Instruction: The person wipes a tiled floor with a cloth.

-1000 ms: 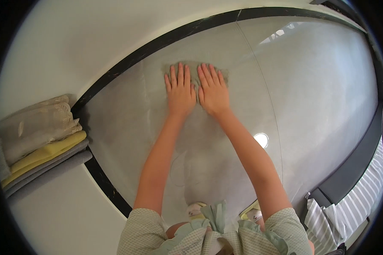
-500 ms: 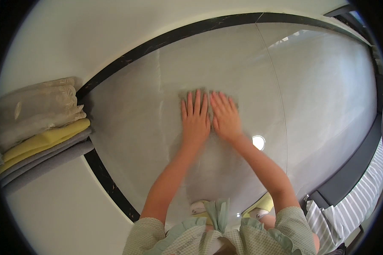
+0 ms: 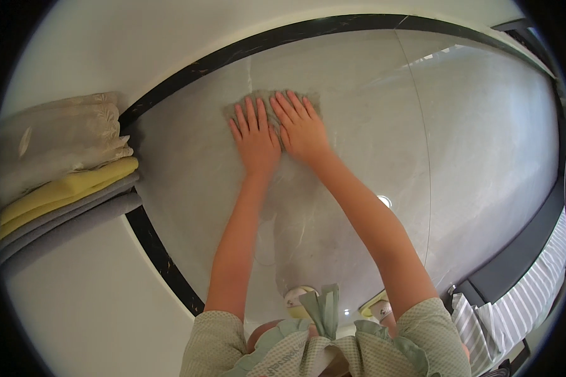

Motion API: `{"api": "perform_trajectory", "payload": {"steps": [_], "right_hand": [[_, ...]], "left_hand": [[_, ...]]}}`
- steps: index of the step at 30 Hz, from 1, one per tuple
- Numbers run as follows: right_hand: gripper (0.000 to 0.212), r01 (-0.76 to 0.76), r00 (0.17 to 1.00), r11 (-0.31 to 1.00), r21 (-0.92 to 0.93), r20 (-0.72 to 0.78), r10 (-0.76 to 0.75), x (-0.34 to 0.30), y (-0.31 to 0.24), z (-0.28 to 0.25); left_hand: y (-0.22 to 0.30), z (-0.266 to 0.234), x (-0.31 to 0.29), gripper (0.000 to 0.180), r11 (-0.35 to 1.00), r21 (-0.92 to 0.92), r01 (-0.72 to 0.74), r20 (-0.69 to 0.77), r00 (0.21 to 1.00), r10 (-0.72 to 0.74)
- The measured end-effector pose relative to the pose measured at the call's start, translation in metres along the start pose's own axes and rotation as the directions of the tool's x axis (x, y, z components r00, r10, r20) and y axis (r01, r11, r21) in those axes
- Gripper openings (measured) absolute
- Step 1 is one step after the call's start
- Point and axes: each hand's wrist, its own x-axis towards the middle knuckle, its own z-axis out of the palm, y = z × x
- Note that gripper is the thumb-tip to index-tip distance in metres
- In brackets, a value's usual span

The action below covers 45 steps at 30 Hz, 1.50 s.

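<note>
A thin grey-green cloth (image 3: 268, 100) lies on the shiny grey tiled floor (image 3: 358, 113). My left hand (image 3: 256, 147) rests flat on its left part, palm down with the fingers spread. Beside it, my right hand (image 3: 304, 135) presses flat on the right part, its fingers stretched out and slightly apart. The cloth's edges show past the fingertips; its middle is hidden under both palms. Both arms reach forward, away from my slippers (image 3: 300, 299).
Folded yellow fabric (image 3: 69, 186) and grey fabric hang over an edge at the left, beside a lace-trimmed sheer cover (image 3: 63, 135). Dark skirting (image 3: 264, 39) borders the far wall. At the right stand a dark bed frame (image 3: 516, 254) and striped bedding (image 3: 516, 308).
Both hands have slid forward and to the left across the floor with the cloth beneath them. More of the cloth now shows around the fingers.
</note>
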Motion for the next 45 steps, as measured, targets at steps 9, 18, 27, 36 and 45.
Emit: {"api": "perform_trajectory", "payload": {"steps": [9, 18, 27, 36, 45], "right_hand": [[0.059, 0.12, 0.913, 0.987, 0.103, 0.378, -0.15, -0.145, -0.031, -0.052], [0.056, 0.005, 0.988, 0.991, 0.136, 0.151, -0.026, -0.059, -0.022, -0.029], [0.054, 0.078, 0.996, 0.997, 0.004, 0.03, -0.078, 0.029, -0.087, 0.037], [0.057, 0.276, 0.842, 0.957, 0.087, 0.458, -0.285, -0.123, -0.121, -0.014], [0.058, 0.271, 0.828, 0.946, 0.178, 0.458, -0.324, -0.154, -0.108, -0.028]], "left_hand": [[0.047, -0.019, -0.162, 0.063, 0.997, -0.043, 0.058, 0.258, 0.965, -0.045], [-0.004, -0.017, -0.055, 0.063, 0.976, -0.089, -0.201, 0.098, 0.973, 0.209], [-0.097, -0.009, -0.03, 0.06, 0.991, 0.03, 0.133, 0.025, 0.991, -0.134], [-0.034, -0.039, -0.207, 0.063, 0.983, 0.009, 0.185, 0.27, 0.946, -0.18], [-0.007, -0.037, -0.236, 0.065, 0.97, -0.083, 0.229, 0.262, 0.944, -0.201]]}}
